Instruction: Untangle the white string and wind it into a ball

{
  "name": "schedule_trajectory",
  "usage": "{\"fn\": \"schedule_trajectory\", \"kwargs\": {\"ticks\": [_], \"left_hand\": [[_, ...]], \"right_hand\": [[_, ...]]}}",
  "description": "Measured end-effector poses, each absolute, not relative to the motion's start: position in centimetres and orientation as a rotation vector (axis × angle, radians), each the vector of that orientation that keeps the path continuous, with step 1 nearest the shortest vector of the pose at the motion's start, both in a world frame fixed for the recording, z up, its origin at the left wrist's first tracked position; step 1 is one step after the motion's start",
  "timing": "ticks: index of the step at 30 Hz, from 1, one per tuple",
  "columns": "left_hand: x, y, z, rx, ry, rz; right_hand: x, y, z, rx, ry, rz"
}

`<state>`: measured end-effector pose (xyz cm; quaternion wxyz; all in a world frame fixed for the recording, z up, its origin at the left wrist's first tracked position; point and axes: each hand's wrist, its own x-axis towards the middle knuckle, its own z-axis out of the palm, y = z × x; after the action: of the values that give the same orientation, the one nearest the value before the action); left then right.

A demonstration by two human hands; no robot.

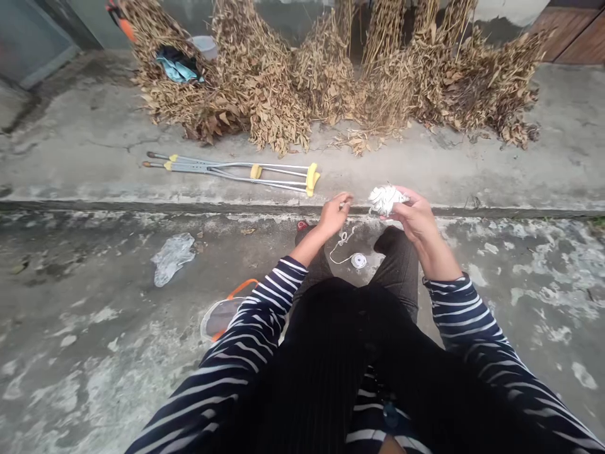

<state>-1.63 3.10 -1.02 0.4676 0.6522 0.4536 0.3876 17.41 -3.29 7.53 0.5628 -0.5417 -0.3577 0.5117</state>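
My right hand (414,217) grips a white bundle (385,199) with thin dark lines across it, perhaps yarn or cloth; its exact kind is unclear. A short white end hangs from the bundle's lower left side. Just left of it, apart from the bundle, is my left hand (334,214), with fingers bent and drawn together toward the right. Whatever those fingertips hold, if anything, is too small to make out. Between my feet, a white cord (338,249) trails across the ground to a small round white roll (358,260).
A pair of crutches (231,170) lies on the raised concrete ledge (85,170). Dried plants (278,82) lean along the wall behind. At left on the lower ground are a crumpled clear plastic bag (172,258) and a grey bag with orange trim (222,317).
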Motion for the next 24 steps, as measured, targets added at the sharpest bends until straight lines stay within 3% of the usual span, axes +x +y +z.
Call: {"fn": "schedule_trajectory", "kwargs": {"ticks": [7,16,24], "left_hand": [[2.2,1.1,0.1,1.434,0.728,1.084],[2.0,0.2,0.3,1.340,0.823,1.097],[1.2,-0.9,-0.2,1.355,0.770,0.882]], "right_hand": [[16.3,-4.1,7.4,-1.300,-0.796,1.262],[17.7,-5.0,6.8,-1.181,-0.671,1.538],[18.1,-4.2,8.0,-1.176,-0.729,1.366]]}}
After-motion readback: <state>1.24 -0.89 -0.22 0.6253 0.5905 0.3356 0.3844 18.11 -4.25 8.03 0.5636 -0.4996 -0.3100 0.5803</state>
